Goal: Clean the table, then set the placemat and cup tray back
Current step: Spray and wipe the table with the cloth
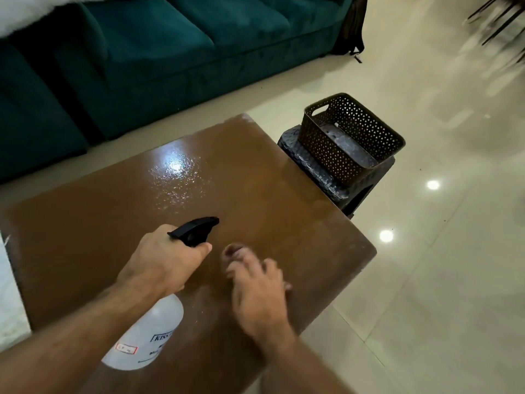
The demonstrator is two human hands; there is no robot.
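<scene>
My left hand (159, 263) grips the black trigger head of a white translucent spray bottle (153, 334), with the nozzle pointing across the brown wooden table (270, 200). A patch of wet droplets (179, 177) glistens on the far middle of the tabletop. Just to the right of the bottle, my right hand (255, 291) hovers over the table, blurred, its fingers loosely curled around nothing. A dark perforated basket (355, 137), seemingly empty, stands on a grey patterned mat (312, 169) that lies on a stool beyond the table's right edge.
A dark green sofa (142, 52) runs along the far side, with a strip of floor between it and the table. Glossy cream floor tiles (440, 280) spread out to the right. Dark chair legs (497, 21) show at the top right.
</scene>
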